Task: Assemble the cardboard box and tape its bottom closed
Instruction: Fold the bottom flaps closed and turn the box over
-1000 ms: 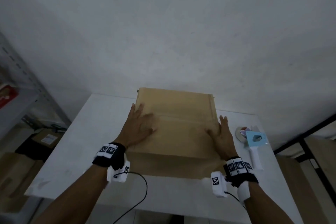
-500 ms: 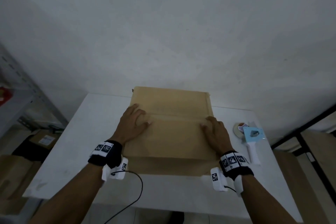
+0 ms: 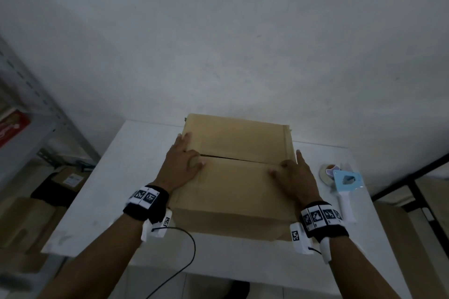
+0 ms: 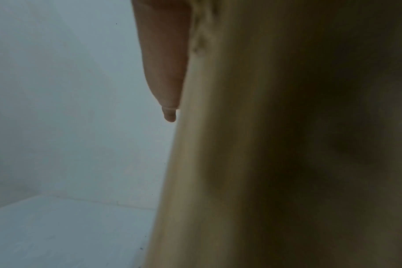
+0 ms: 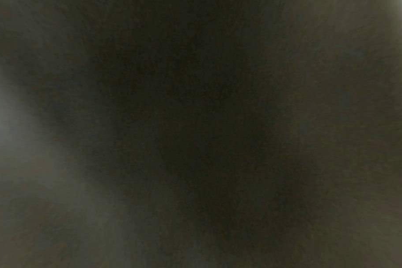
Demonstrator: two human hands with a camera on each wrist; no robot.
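The cardboard box (image 3: 233, 177) is sitting on the white bench (image 3: 126, 177) with its two flaps folded down, and the gap between them is running left to right. The left hand (image 3: 182, 165) is lying on the box's left end, fingers (image 3: 186, 138) straight, holding nothing. The right hand (image 3: 295, 177) is pressing the right end, fingers spread. The tape gun (image 3: 346, 185) is lying just right of the box, nearer the right hand.
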